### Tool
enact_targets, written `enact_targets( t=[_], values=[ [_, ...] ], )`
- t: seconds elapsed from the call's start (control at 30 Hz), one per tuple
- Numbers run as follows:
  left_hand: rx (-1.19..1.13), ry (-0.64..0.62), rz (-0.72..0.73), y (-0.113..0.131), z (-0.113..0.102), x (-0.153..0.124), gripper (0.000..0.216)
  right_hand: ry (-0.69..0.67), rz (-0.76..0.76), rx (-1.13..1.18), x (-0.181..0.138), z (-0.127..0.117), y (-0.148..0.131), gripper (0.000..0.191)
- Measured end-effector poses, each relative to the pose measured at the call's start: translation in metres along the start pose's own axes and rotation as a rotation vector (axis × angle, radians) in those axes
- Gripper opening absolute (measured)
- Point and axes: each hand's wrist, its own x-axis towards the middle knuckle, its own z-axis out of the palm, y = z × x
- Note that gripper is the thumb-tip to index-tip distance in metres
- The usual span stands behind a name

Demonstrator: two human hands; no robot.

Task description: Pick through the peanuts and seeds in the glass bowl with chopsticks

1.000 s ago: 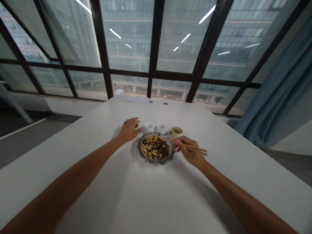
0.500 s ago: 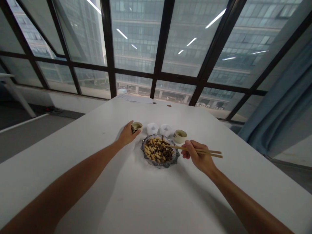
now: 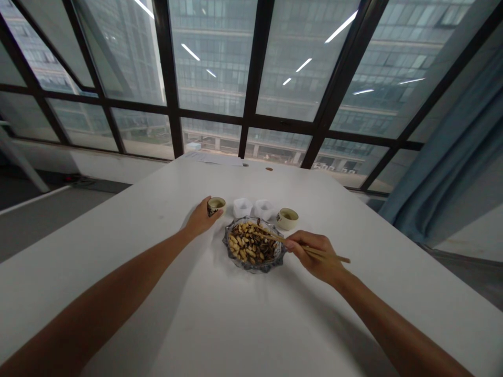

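Observation:
My left hand is wrapped round a small teacup with dark markings, which stands upright on the table. My right hand grips a pair of wooden chopsticks. Their tips lie over the peanuts and dark seeds in a scalloped glass bowl; whether anything is pinched between the tips is too small to tell. Just beyond my right hand stands a second teacup. Two small white cups are side by side behind the bowl.
The white table reaches to the window. Papers and two small round objects lie at its far end. A blue curtain hangs on the right.
My right hand has tilted the chopsticks, and their rear ends have come lower and closer together. The left hand keeps its hold on the teacup. The whole view has shifted slightly.

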Motion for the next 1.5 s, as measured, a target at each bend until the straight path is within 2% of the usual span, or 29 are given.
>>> enact_targets(
  t=[0.17, 0.3, 0.53, 0.63, 0.7, 0.87, 1.07, 1.3, 1.5],
  values=[
    [-0.015, -0.001, -0.005, 0.001, -0.001, 0.0, 0.072, -0.04, -0.018, 0.008, -0.002, 0.001, 0.002, 0.031],
    [-0.019, -0.017, -0.008, 0.002, -0.002, 0.0, 0.074, 0.001, 0.074, 0.108, -0.002, 0.004, 0.006, 0.04],
    [-0.05, -0.005, -0.006, 0.0, -0.002, 0.0, 0.071, 0.309, 0.49, 0.77, 0.004, 0.016, 0.033, 0.05],
    [-0.06, -0.003, -0.007, -0.002, -0.002, 0.001, 0.071, 0.38, 0.726, 0.952, 0.002, 0.024, 0.056, 0.041],
    [-0.056, -0.005, -0.002, -0.003, -0.002, 0.002, 0.073, 0.384, 0.821, 0.997, -0.001, 0.029, 0.069, 0.034],
    [-0.038, 0.002, -0.004, -0.001, -0.003, 0.002, 0.072, 0.308, 0.8, 1.013, -0.006, 0.032, 0.081, 0.03],
    [-0.015, -0.027, -0.002, 0.001, -0.005, 0.001, 0.078, 0.311, 0.783, 1.023, -0.011, 0.03, 0.077, 0.029],
    [-0.051, -0.014, -0.018, 0.004, -0.006, -0.001, 0.074, 0.336, 0.737, 1.016, -0.018, 0.028, 0.079, 0.032],
    [-0.072, 0.009, -0.025, 0.002, -0.004, -0.001, 0.074, 0.402, 0.831, 1.084, -0.016, 0.025, 0.068, 0.03]
  ],
)
